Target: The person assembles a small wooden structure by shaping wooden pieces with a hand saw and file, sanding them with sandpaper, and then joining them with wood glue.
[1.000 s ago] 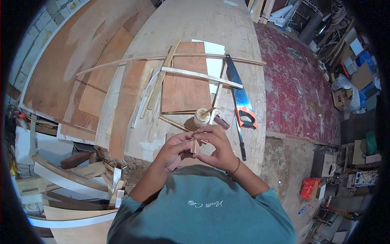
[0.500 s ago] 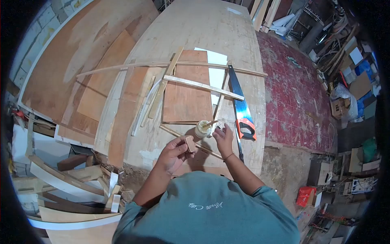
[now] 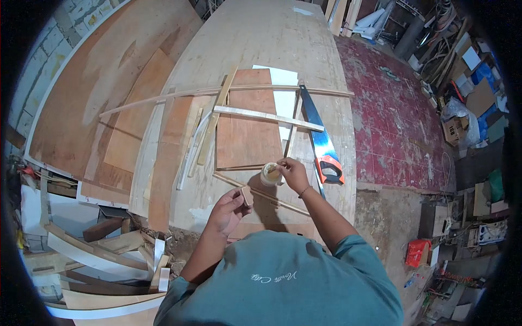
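Observation:
My left hand (image 3: 229,209) is closed around a small wooden block (image 3: 247,196) with rounded corners, held upright near the front of the bench. Just ahead and to the right stands an uncapped jar (image 3: 267,180) with pale, creamy contents. At its mouth, the fingers of my right hand (image 3: 294,175) pinch a thin stick (image 3: 275,169) whose lower end is inside the jar. My fingers cover the stick's upper end. To the right of that hand lies a handsaw (image 3: 321,145) with an orange and black handle.
A reddish-brown board (image 3: 246,122) lies behind the jar, with a white sheet (image 3: 285,100) beside it. Several wooden strips cross them, including a pale one (image 3: 266,117). Large plywood panels (image 3: 92,92) lean at left. Curved offcuts (image 3: 92,247) are piled at lower left.
My right hand has moved from beside the jar up to its mouth and taken hold of the stick. My left hand, still gripping the block, has shifted slightly left.

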Demonstrator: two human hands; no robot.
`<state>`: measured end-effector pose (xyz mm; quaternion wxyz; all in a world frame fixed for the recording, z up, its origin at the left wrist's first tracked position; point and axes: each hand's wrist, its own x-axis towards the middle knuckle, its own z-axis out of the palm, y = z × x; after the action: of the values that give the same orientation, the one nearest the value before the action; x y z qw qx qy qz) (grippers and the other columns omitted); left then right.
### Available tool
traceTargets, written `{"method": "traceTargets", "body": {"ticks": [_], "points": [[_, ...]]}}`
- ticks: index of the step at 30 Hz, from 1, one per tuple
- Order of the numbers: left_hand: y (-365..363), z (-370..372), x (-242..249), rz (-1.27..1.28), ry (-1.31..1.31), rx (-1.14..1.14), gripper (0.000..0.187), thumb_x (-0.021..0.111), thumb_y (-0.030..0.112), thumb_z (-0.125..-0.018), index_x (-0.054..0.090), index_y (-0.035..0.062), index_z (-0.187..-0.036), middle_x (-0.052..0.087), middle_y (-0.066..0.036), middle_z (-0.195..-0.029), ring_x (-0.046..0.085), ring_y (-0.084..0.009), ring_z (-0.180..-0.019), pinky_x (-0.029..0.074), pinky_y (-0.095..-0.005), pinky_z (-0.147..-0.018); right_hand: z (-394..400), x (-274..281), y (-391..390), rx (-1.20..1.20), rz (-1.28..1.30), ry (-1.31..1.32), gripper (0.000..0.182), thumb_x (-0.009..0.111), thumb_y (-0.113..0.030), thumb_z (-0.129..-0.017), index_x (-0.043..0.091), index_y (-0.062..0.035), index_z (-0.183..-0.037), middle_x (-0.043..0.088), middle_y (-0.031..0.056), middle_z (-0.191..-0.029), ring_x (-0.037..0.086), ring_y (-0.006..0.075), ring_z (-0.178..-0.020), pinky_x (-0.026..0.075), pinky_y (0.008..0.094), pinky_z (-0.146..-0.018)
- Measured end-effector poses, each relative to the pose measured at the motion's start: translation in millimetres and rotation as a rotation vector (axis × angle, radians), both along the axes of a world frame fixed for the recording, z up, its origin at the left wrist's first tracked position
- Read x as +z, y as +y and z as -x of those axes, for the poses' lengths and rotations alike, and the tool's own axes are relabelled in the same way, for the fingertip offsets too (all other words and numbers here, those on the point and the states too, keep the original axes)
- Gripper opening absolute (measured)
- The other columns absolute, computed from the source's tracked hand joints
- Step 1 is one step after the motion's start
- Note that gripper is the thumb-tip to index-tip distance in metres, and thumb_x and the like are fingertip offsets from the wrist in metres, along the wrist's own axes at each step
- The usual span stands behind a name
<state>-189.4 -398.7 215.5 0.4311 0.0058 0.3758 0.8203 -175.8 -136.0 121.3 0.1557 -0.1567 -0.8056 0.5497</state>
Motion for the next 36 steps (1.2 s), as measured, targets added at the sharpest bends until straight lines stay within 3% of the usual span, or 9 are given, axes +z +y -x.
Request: {"method": "traceTargets", "body": {"ticks": [2, 6, 15, 18, 22, 26, 28, 32, 36], "points": [[1.5, 0.0, 5.6, -0.085, -0.009, -0.009, 0.034, 0.059, 0.016, -0.090, 0.053, -0.0002, -0.119, 0.063, -0.007, -0.095, 0.060, -0.0168, -0.084, 0.049, -0.0299, -0.076, 0.9, 9.5, -1.3, 0.069, -0.323, 0.050, 0.017, 0.072, -0.017, -0.076, 0.068, -0.0028, -0.085, 0.066, 0.0113, -0.076, 0.061, 0.0266, -0.068, 0.049, 0.0359, -0.065], [-1.8, -2.2, 4.9, -0.138, -0.010, 0.013, 0.038, 0.062, 0.017, -0.088, 0.054, 0.0018, -0.121, 0.062, -0.009, -0.098, 0.060, -0.0195, -0.083, 0.049, -0.0339, -0.072, -2.7, 33.4, -14.3, -0.088, -0.387, 0.133, 0.012, 0.070, -0.017, -0.076, 0.067, -0.0058, -0.080, 0.066, 0.0102, -0.075, 0.060, 0.0276, -0.068, 0.047, 0.0394, -0.067], [-7.2, -8.8, 3.5, -0.254, -0.065, 0.010, 0.039, 0.061, 0.015, -0.088, 0.052, -0.0004, -0.123, 0.062, -0.010, -0.100, 0.061, -0.0196, -0.085, 0.052, -0.0332, -0.075, -0.6, 19.4, -16.3, 0.079, -0.610, 0.008, 0.012, 0.068, -0.017, -0.074, 0.067, -0.0077, -0.082, 0.064, 0.0079, -0.080, 0.058, 0.0297, -0.080, 0.044, 0.0413, -0.072], [-11.6, -8.6, 2.5, -0.229, -0.023, 0.035, 0.036, 0.061, 0.015, -0.088, 0.053, 0.0008, -0.120, 0.062, -0.009, -0.099, 0.062, -0.0186, -0.083, 0.052, -0.0316, -0.073, -4.8, 48.4, -22.0, -0.023, -0.605, 0.089, 0.011, 0.068, -0.015, -0.074, 0.067, -0.0081, -0.082, 0.064, 0.0075, -0.082, 0.057, 0.0295, -0.082, 0.045, 0.0411, -0.073], [-21.7, -3.6, 0.8, -0.192, -0.016, 0.074, 0.030, 0.060, 0.014, -0.089, 0.055, 0.0021, -0.116, 0.063, -0.009, -0.096, 0.063, -0.0179, -0.082, 0.053, -0.0308, -0.072, -10.3, 21.5, -18.0, 0.050, -0.658, 0.066, 0.011, 0.069, -0.013, -0.072, 0.066, -0.0082, -0.081, 0.065, 0.0072, -0.082, 0.057, 0.0292, -0.083, 0.045, 0.0405, -0.072], [-37.6, 7.6, 11.8, -0.020, 0.017, 0.279, 0.028, 0.059, 0.016, -0.089, 0.055, 0.0026, -0.114, 0.062, -0.008, -0.090, 0.061, -0.0189, -0.078, 0.052, -0.0314, -0.068, -19.0, 25.5, -14.9, 0.085, -0.573, 0.025, 0.011, 0.069, -0.012, -0.071, 0.066, -0.0085, -0.081, 0.066, 0.0070, -0.084, 0.057, 0.0286, -0.082, 0.045, 0.0407, -0.073], [-48.8, 13.4, 12.9, -0.005, 0.121, 0.395, 0.027, 0.058, 0.015, -0.089, 0.054, 0.0033, -0.114, 0.062, -0.008, -0.089, 0.061, -0.0186, -0.078, 0.053, -0.0310, -0.068, -22.5, 30.4, -16.8, -0.013, -0.528, 0.134, 0.012, 0.069, -0.012, -0.072, 0.066, -0.0078, -0.083, 0.066, 0.0078, -0.084, 0.057, 0.0291, -0.082, 0.045, 0.0412, -0.074], [-61.3, 16.4, 16.5, -0.051, 0.111, 0.422, 0.023, 0.057, 0.012, -0.090, 0.055, 0.0022, -0.111, 0.062, -0.007, -0.089, 0.062, -0.0162, -0.078, 0.054, -0.0290, -0.071, -18.8, -6.9, -14.2, 0.029, -0.633, 0.022, 0.010, 0.068, -0.012, -0.073, 0.066, -0.0076, -0.082, 0.065, 0.0084, -0.086, 0.057, 0.0301, -0.081, 0.045, 0.0414, -0.073], [-63.1, 10.5, 15.8, -0.005, 0.127, 0.418, 0.027, 0.058, 0.012, -0.090, 0.054, 0.0015, -0.114, 0.063, -0.008, -0.093, 0.063, -0.0179, -0.081, 0.054, -0.0300, -0.072, -15.9, 12.7, -22.2, -0.003, -0.547, 0.059, 0.009, 0.068, -0.014, -0.074, 0.067, -0.0080, -0.082, 0.064, 0.0085, -0.087, 0.056, 0.0309, -0.084, 0.044, 0.0418, -0.074]]}}
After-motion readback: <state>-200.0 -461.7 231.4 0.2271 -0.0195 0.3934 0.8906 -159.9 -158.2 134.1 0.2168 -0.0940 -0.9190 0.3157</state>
